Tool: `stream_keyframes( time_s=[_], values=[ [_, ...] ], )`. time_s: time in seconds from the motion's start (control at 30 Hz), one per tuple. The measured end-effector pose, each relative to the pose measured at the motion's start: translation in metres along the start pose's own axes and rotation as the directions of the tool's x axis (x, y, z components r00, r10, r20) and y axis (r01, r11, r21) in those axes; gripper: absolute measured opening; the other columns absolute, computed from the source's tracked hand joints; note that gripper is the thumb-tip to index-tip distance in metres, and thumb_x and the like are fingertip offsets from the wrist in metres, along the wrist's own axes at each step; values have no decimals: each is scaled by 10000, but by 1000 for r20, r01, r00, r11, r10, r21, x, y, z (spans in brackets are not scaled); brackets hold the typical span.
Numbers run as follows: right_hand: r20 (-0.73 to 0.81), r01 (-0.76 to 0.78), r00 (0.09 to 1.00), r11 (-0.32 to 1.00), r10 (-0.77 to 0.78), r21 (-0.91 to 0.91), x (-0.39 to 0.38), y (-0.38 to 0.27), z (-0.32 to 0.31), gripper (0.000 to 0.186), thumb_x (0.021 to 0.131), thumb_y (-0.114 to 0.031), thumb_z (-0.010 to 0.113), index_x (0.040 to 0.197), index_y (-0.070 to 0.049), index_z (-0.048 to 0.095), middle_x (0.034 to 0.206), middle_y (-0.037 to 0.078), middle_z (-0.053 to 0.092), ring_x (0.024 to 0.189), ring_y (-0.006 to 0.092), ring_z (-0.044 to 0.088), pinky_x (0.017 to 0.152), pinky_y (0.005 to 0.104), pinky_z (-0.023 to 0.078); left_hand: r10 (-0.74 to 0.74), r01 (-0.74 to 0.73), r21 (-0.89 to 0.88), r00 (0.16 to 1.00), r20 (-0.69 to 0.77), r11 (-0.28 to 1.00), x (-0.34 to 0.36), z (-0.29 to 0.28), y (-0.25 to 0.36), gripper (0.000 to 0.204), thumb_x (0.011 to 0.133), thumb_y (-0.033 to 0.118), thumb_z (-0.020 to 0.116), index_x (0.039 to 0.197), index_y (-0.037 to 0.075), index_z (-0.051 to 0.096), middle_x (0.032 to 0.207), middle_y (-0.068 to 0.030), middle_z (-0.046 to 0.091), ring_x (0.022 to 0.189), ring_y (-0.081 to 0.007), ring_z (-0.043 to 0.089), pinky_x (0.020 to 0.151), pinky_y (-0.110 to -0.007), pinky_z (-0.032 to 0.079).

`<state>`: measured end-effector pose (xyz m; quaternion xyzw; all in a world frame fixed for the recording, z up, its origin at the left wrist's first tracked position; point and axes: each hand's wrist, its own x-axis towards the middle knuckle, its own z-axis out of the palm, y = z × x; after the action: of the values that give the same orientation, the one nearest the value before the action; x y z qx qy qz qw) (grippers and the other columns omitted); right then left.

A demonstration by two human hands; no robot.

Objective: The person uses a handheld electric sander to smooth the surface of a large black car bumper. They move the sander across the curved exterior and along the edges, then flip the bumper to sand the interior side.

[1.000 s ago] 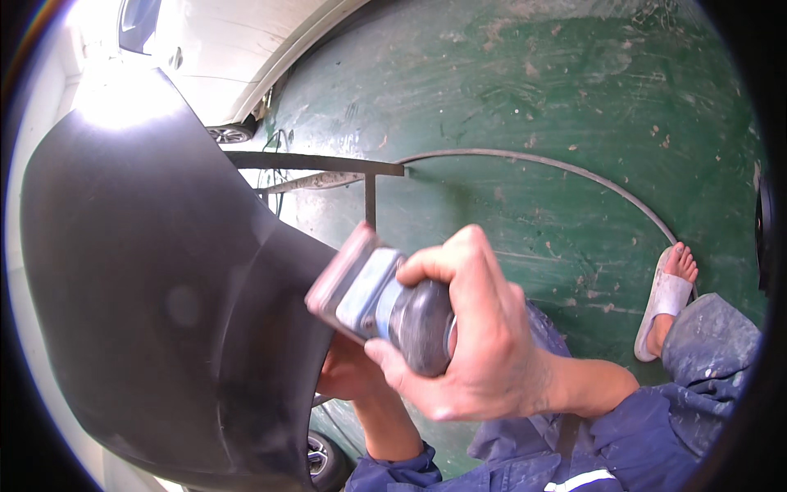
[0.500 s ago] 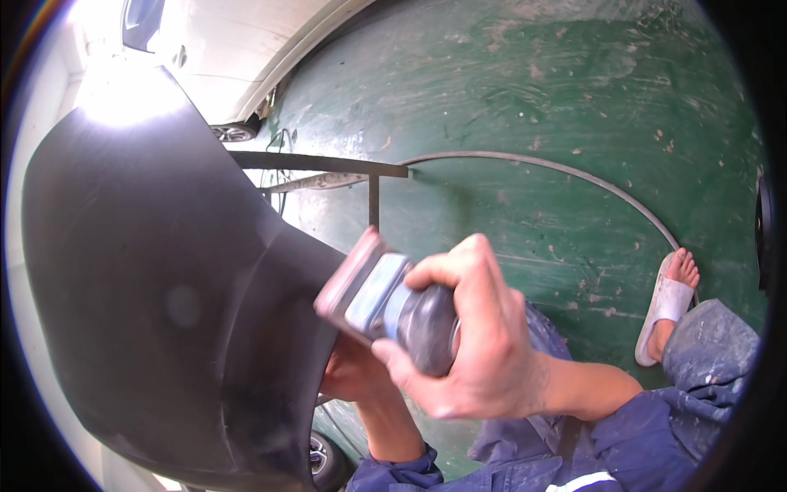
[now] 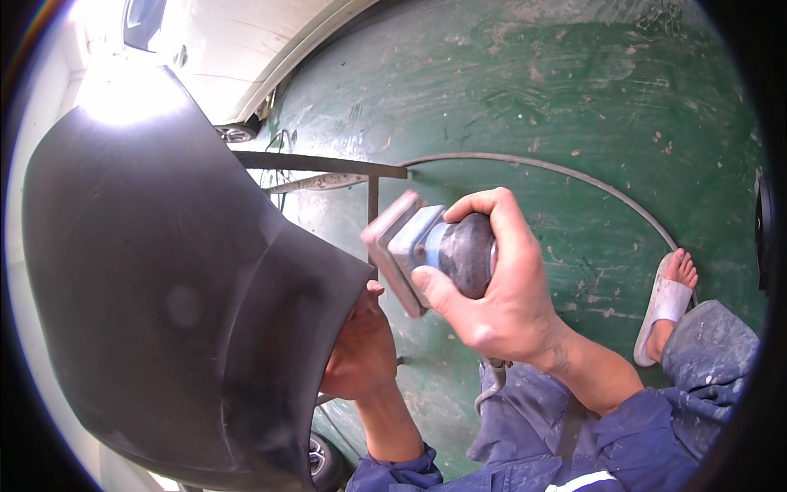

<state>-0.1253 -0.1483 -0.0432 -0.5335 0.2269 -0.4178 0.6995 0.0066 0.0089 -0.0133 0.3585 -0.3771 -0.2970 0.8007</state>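
Note:
A large curved black car body panel (image 3: 164, 271), which looks like a bumper, fills the left side, its corner pointing right. My left hand (image 3: 361, 353) grips the panel's right edge below that corner; some of its fingers are hidden behind the panel. My right hand (image 3: 512, 287) is wrapped round the dark round body of a sander (image 3: 463, 254), thumb and index finger on either side. The sander's flat rectangular pad (image 3: 395, 252) tilts toward the panel and stands just right of the corner, apart from it. A short hose fitting (image 3: 496, 373) hangs below my right wrist.
Behind the panel, a metal stand (image 3: 328, 163) reaches to the right. A grey hose (image 3: 574, 172) curves over the scuffed green floor (image 3: 533, 98) to my foot in a white slipper (image 3: 668, 303). A white car (image 3: 246, 41) stands at the back left; a wheel (image 3: 324, 459) shows below the panel.
My right hand has moved the sander up and to the right, away from the panel, uncovering its corner and more of my left hand. My left hand stays at the edge.

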Motion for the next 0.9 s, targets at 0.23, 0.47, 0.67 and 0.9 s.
stream_keyframes(
  time_s=[0.23, 0.47, 0.67, 0.9],
  values=[
    [21, 78, 997, 997, -78, 13, -4, -9, -8, 527, 807, -121, 849, 1204, -2, 524, 1076, 142, 566, 907, 235, 627, 793, 380, 528, 23, -20, -99, 999, 32, 995, 14, 20, -10, 754, 987, 481, 625, 1543, -9, 490, 1594, -178, 511, 1484, -339, 462, 1233, -503, 348],
    [69, 104, 993, 993, -99, -61, 0, -19, 2, 540, 796, -113, 856, 1201, -1, 517, 1036, 128, 570, 922, 198, 602, 819, 346, 511, 33, -32, -80, 999, 9, 996, 17, 29, -10, 699, 1017, 392, 609, 1556, -28, 462, 1604, -187, 492, 1479, -340, 465, 1262, -484, 305],
    [53, -8, 999, 1000, 8, 10, 26, -10, -3, 464, 856, -111, 812, 1202, 3, 525, 993, 81, 609, 887, 130, 603, 791, 310, 519, 16, -4, 66, 984, -176, 998, 1, 10, -2, 810, 928, 604, 683, 1522, 73, 538, 1489, -124, 598, 1260, -299, 592, 1105, -528, 422],
    [90, -13, 996, 987, -2, 162, 11, -14, -15, 479, 858, -110, 799, 1233, -22, 515, 1040, 66, 594, 925, 106, 597, 836, 281, 514, 17, -16, 7, 987, -158, 1000, -2, 8, -2, 812, 921, 625, 690, 1510, 81, 560, 1520, -121, 586, 1290, -303, 590, 1107, -502, 434]
  ],
)
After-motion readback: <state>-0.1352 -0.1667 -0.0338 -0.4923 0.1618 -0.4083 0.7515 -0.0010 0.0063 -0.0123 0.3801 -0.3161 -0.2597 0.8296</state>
